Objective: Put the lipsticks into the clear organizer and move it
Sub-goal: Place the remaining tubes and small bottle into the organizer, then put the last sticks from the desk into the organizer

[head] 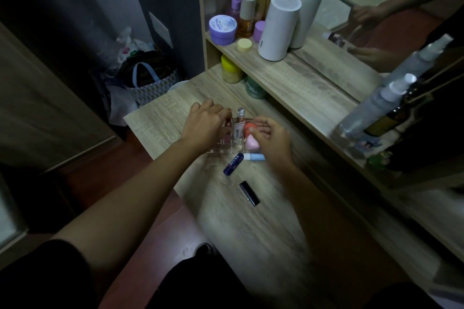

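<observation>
The clear organizer (226, 149) stands on the wooden dresser top, holding a clear-capped tube (240, 115), a small white tube and two sponges, one orange and one pink (251, 142). My left hand (207, 126) grips its left side over a red lipstick (228, 121). My right hand (272, 137) rests on its right side above the sponges. In front of the organizer lie a dark blue Nivea lip balm (233, 164), a light blue and white stick (254, 157) and a black lipstick (249, 193).
A raised shelf (301, 75) behind carries a purple jar, bottles and a white cylinder (277, 27). Spray bottles (376, 108) lean at the right before a mirror. Bags (148, 78) sit on the floor to the left of the dresser edge.
</observation>
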A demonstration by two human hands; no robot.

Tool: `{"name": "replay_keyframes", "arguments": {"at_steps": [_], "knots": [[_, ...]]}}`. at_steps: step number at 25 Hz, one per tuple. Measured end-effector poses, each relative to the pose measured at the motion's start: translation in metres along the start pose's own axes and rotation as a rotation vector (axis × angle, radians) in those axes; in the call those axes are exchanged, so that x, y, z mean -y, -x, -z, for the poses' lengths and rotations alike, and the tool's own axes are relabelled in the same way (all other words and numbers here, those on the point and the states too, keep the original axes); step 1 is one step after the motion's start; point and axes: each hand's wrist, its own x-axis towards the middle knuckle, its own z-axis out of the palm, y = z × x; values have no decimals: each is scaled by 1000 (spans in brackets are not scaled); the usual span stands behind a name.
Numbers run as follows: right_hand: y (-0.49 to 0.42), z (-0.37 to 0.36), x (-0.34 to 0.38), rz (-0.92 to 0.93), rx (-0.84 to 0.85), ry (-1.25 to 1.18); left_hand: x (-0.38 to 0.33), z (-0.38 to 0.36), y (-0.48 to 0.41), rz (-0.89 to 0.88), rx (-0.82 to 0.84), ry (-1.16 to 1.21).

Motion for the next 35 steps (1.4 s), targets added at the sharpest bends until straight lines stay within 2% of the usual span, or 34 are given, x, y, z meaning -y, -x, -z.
{"name": "replay_keyframes", "arguments": {"at_steps": [8,12,18,22,26,30,35], "knots": [[0,8,-5,18,-2,21,5,0,5,-17,15,71],[39,22,-24,24,18,144,-19,-11,46,-37,1,154],[58,13,-45,59,134,551,-33,-48,67,14,155,308],[56,4,-57,140,224,767,-45,-76,74,10,194,311],[52,-1,-63,180,206,891,-40,-87,80,47,213,333],[48,4,-67,178,165,958,-31,-88,92,64,159,346],[49,10,-68,114,213,914,-42,-87,77,221,169,387]]}}
